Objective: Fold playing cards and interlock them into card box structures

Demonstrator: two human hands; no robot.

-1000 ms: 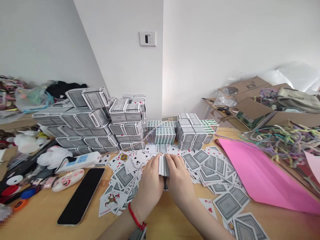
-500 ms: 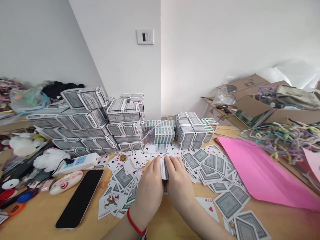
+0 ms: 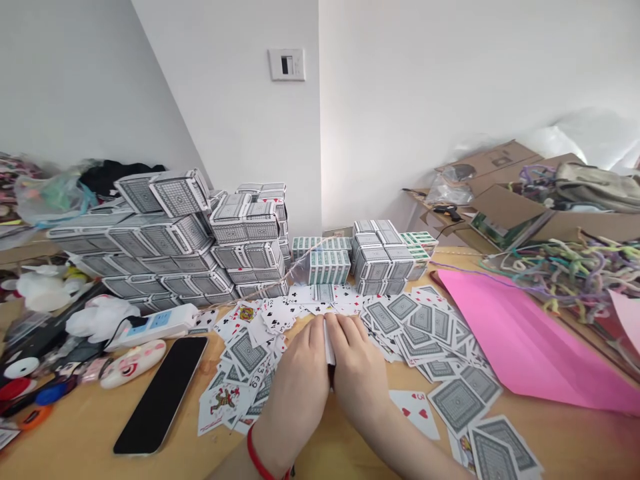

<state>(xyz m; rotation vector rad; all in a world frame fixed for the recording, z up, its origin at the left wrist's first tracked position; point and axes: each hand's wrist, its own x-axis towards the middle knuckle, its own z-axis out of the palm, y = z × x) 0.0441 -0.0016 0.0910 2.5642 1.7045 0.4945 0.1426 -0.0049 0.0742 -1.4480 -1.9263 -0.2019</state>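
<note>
Evidently the step is a two-handed squeeze of a card piece (image 3: 329, 347), which stands narrow between the palms, well to the right of the phone (image 3: 163, 397); the left hand (image 3: 303, 373) and the right hand (image 3: 360, 373) are closed on its opposite sides, backs up and fingertips nearly meeting; they hide most of it, so I cannot tell whether it is one folded card or several. To do this well, I would keep the pressure even from both sides, bring the edges level before bearing down, and let the thumbs steady the near end; thin, slick card could slide or take a stray crease if one hand pushed harder. The loose cards (image 3: 455, 407), spread to the right of the phone, look flat and smooth, with rounded corners and grey latticed backs; the card blocks (image 3: 183, 193), stacked beyond the phone, are boxy, square-sided and white along the edges, with a few gaping seams; the phone is a glossy black slab on the smooth, wood-toned counter (image 3: 75, 427); far to its right lie a matte pink sheet (image 3: 530, 353) and, beyond that, a fuzzy tangle of coloured stems (image 3: 575, 280).
</note>
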